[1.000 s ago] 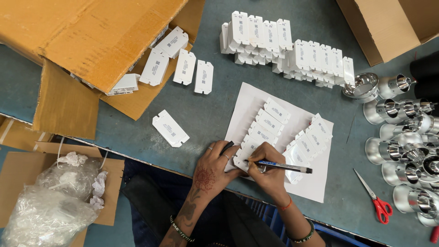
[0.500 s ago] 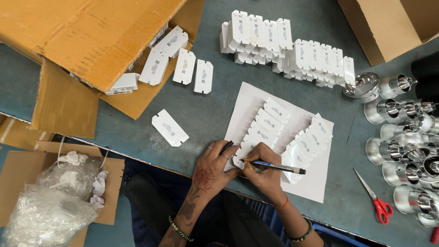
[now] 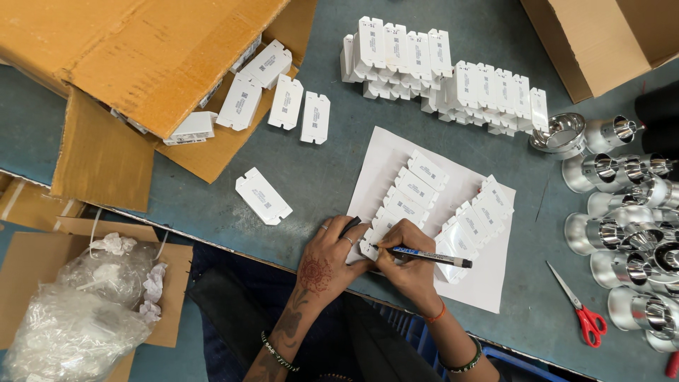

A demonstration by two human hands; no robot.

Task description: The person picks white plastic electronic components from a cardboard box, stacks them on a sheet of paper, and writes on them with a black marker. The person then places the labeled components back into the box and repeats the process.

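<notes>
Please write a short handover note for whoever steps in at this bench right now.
Left hand: steadies the nearest white plastic block of the left row on the paper sheet.
Right hand: holds a pen, tip on that block.
Second row of blocks lies on the sheet too; a stack of blocks is behind; one loose block to the left.
Which blocks are already marked cannot be told.

place: assembly workshop | signs: stacked white driver units [image 3: 438, 67], metal lamp housings [image 3: 629, 240] (shiny), cardboard cartons [image 3: 134, 49]

White plastic units [image 3: 414, 191], red-handled scissors [image 3: 583, 317], brown cardboard box [image 3: 134, 53]
</notes>
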